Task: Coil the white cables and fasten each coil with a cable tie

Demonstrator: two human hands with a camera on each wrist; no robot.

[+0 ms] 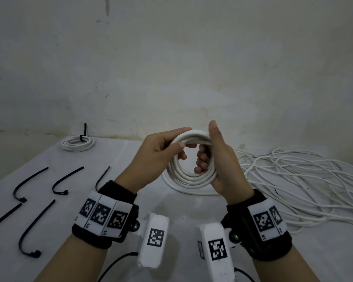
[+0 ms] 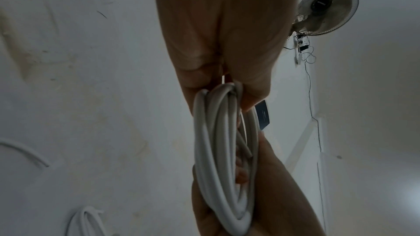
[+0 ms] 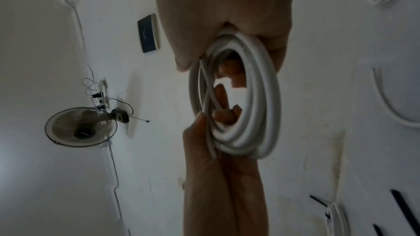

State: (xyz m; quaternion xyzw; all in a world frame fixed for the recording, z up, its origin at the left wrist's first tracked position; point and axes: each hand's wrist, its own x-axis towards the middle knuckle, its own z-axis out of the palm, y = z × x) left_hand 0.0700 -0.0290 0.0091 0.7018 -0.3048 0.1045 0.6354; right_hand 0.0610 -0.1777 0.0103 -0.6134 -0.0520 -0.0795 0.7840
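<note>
Both hands hold one round coil of thick white plastic-sheathed cable [image 1: 192, 176] up off the tabletop [image 1: 130, 159]. The left hand [image 1: 151, 159] pinches the top of the coil, forefinger over it and thumb under. The right hand [image 1: 218, 165] wraps the coil's right side, its fingers [image 1: 201, 161] curled through the middle of the ring and the thumb standing straight above it. In the left wrist view a cut cable end [image 2: 246, 152] lies loose inside the ring, beside the right hand's fingers.

To the right of the right hand's fingers a loose tangle of thin white cable [image 1: 293, 180] sprawls across the tabletop. Beyond and left of the left hand's fingers lies one finished small white coil [image 1: 77, 142], bound with a black cable tie [image 1: 84, 133] whose tail sticks up. Left of the left hand, five loose black plastic cable ties [image 1: 66, 181] lie on the tabletop, and a sixth black piece is cut off at the picture's lower left edge.

Black wristbands [image 1: 104, 218] on both wrists carry white panels with black square code patterns; the small characters under them are not legible. A round wall fan [image 3: 80, 126] and a dark wall panel [image 3: 149, 33] show in the wrist views; their printed marks are too blurred to read.
</note>
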